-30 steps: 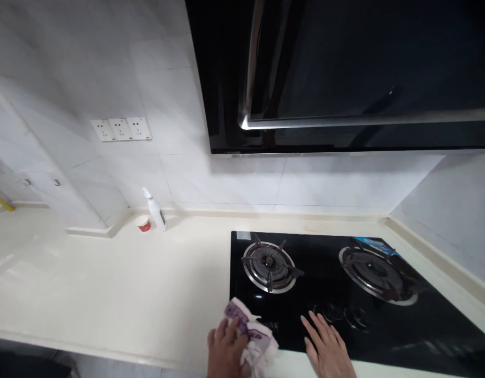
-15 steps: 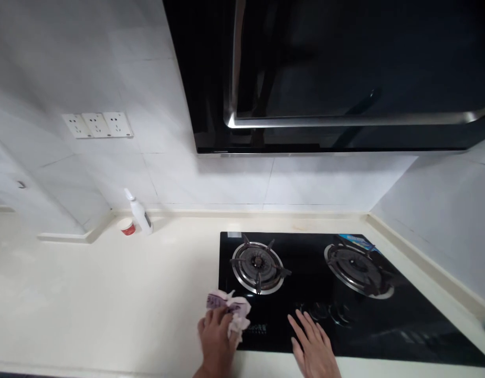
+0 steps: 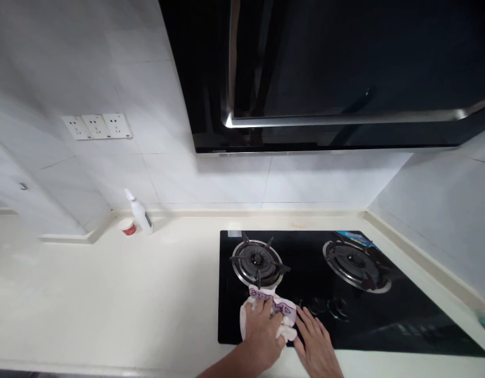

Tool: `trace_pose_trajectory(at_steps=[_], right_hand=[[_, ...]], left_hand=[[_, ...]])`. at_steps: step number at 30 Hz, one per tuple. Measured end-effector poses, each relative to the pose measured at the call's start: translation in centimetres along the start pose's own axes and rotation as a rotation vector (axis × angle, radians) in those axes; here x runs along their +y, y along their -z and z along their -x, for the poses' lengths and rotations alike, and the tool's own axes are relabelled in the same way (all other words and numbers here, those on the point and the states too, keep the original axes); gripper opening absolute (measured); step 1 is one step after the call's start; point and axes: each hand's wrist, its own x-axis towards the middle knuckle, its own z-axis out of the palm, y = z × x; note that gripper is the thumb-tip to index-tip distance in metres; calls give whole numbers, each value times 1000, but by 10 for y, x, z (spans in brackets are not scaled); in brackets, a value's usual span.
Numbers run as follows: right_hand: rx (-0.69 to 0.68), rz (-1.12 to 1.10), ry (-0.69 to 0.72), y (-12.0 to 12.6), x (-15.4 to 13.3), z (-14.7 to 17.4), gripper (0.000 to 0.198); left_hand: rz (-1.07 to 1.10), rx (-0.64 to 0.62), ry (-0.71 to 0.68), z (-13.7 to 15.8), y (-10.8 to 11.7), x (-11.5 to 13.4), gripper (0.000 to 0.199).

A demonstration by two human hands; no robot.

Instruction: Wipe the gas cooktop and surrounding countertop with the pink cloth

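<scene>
Under my left hand (image 3: 265,331) is a crumpled white cloth (image 3: 284,307) with purple lettering, pressed onto the black glass gas stove (image 3: 305,262). The cloth lies just in front of the left burner (image 3: 258,260) and touches or nearly touches its front edge. My left fingers are curled over it. Beside the cloth, my right hand (image 3: 315,338) rests flat at the stove's front edge with its fingers stretched out, holding nothing. The control knobs (image 3: 323,307) are just beyond my right fingertips. The right burner (image 3: 356,262) sits farther back.
A white spray bottle (image 3: 140,214) and a small red and white cup (image 3: 127,227) stand by the wall at the back left. Pale countertop (image 3: 156,294) surrounds the stove. A black range hood (image 3: 325,139) overhangs it. Wall sockets (image 3: 96,127) are at upper left.
My left hand has slid the cloth to the right, from the stove's left edge to in front of the left burner, close to my right hand. The right hand has barely moved.
</scene>
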Motion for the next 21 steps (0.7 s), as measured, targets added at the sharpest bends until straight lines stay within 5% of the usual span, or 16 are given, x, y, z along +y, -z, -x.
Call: trace_pose_trajectory(at_steps=[5,10,21], right_hand=[[15,-21,62,0,2,3,53],[40,-13,21,2,-2,1,50],[67,1,22,-3,0,0,48]], left_hand=[[-19,-32,-138,47,-12,-16,46],[-71,1,-105,90,-33,-32,45],[32,-36,78,41,2,-29,44]])
